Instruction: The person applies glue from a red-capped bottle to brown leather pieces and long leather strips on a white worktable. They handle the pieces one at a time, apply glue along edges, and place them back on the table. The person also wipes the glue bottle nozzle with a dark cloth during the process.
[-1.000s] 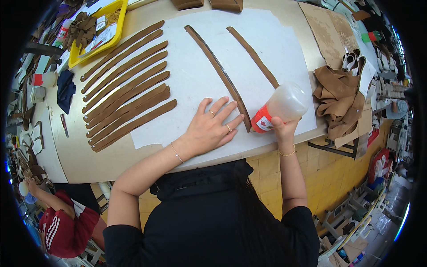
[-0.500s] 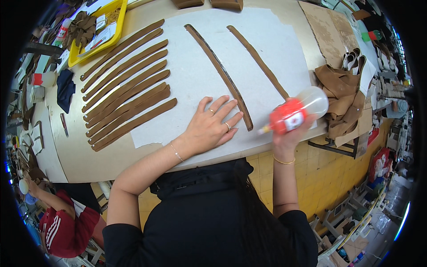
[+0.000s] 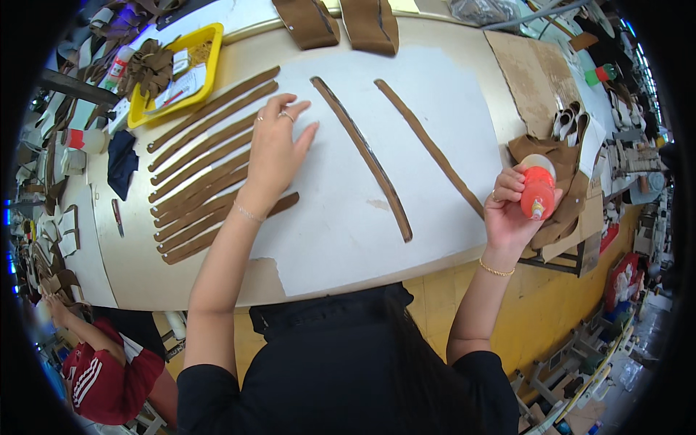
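Observation:
My right hand (image 3: 506, 217) is wrapped round a squeeze bottle (image 3: 537, 194) with a red front part and a clear base, its nozzle tilted toward me. Over the right ends of several brown strips (image 3: 210, 154) my left hand (image 3: 275, 145) hovers open, thumb and fingers apart, holding nothing I can see. Those strips lie side by side in a slanted row; the hand and forearm hide some of their ends. Mid-table lies a single brown strip (image 3: 366, 161) with a dark, shiny line along it. Right of it runs another brown strip (image 3: 428, 141), its near end by my right wrist.
A yellow tray (image 3: 215, 69) with brown pieces and papers stands far left. Near it are a dark blue cloth (image 3: 122, 165) and a small knife (image 3: 117, 217). Two curved brown pieces (image 3: 370, 27) sit at the back. Brown material (image 3: 569, 192) is heaped at right. A co-worker (image 3: 109, 370) is at lower left.
My left hand has left the middle strip's near end and moved up and left over the row. My right hand has carried the bottle right, turning its nozzle toward me. The view has shifted.

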{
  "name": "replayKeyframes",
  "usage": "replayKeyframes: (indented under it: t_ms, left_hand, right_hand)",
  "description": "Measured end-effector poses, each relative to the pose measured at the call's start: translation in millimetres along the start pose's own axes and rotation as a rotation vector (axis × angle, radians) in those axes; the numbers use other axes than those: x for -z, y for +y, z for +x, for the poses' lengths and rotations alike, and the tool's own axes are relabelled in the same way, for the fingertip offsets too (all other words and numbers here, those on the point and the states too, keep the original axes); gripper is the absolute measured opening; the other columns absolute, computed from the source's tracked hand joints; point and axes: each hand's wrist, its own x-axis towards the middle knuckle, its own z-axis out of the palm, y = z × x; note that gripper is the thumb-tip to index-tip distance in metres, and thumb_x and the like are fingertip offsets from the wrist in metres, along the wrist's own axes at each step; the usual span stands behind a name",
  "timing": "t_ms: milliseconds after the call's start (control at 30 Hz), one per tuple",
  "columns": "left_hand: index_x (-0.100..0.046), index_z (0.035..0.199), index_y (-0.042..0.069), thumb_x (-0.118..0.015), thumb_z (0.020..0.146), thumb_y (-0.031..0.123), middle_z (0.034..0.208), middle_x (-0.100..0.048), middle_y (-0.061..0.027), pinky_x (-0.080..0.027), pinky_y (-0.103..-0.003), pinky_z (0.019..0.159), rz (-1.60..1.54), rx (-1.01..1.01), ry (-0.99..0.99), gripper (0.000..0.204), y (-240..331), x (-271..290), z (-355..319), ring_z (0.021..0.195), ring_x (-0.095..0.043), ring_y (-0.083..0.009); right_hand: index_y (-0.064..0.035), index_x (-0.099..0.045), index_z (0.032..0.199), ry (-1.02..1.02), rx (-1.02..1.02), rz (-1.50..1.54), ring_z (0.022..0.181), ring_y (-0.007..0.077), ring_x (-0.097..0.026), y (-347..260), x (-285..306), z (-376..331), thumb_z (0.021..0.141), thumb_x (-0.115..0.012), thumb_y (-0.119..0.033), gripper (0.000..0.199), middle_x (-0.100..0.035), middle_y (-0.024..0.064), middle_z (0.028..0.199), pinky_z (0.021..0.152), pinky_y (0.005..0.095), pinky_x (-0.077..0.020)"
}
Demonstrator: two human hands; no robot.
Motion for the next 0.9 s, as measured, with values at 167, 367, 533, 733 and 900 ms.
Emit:
replayKeyframes:
  t_ms: [167,367,533,733,900]
  left_hand:
    - [-0.065,0.111,0.002,-0.071,0.080,0.018,0.110,-0.059,-0.0153,-0.045,-0.036,0.091,0.022,0.118,-0.094,0.035,-35,-5,53,0.105,-0.056,-0.0300]
    - [-0.066,0.106,-0.001,-0.075,0.073,0.015,0.108,-0.060,-0.0186,-0.044,-0.038,0.094,0.024,0.278,-0.352,0.038,-47,-22,92,0.107,-0.056,-0.0321]
    - [-0.067,0.097,0.000,-0.078,0.070,0.014,0.106,-0.061,-0.0176,-0.045,-0.037,0.091,0.017,0.290,-0.343,0.032,-51,-31,103,0.102,-0.057,-0.0317]
    - [-0.067,0.091,-0.002,-0.078,0.071,0.012,0.101,-0.062,-0.0176,-0.048,-0.035,0.084,0.034,0.318,-0.371,0.027,-49,-34,109,0.094,-0.060,-0.0281]
    - [-0.065,0.085,-0.003,-0.077,0.068,0.007,0.083,-0.066,-0.0151,-0.051,-0.033,0.074,-0.083,0.378,-0.416,0.024,-49,-30,115,0.079,-0.065,-0.0237]
  right_hand:
    - [0.0066,-0.054,0.101,0.039,-0.101,0.128,0.075,0.0153,-0.055,24,-6,17,0.079,-0.069,-0.053,0.065,-0.052,0.0083,0.082,0.065,0.0244,-0.0561]
    - [0.0049,-0.054,0.101,0.071,-0.177,0.202,0.073,0.0150,-0.053,46,-17,34,0.079,-0.067,-0.057,0.067,-0.052,0.0078,0.082,0.063,0.0245,-0.0550]
    - [0.0042,-0.055,0.101,0.095,-0.189,0.171,0.072,0.0157,-0.054,52,-23,40,0.079,-0.065,-0.060,0.069,-0.052,0.0076,0.082,0.062,0.0254,-0.0549]
    - [0.0045,-0.055,0.100,0.098,-0.157,0.141,0.072,0.0159,-0.054,50,-14,41,0.079,-0.064,-0.060,0.069,-0.053,0.0081,0.082,0.063,0.0250,-0.0550]
    - [0.0050,-0.054,0.100,0.108,-0.154,0.163,0.073,0.0158,-0.054,51,-13,39,0.079,-0.065,-0.061,0.070,-0.053,0.0086,0.083,0.064,0.0249,-0.0550]
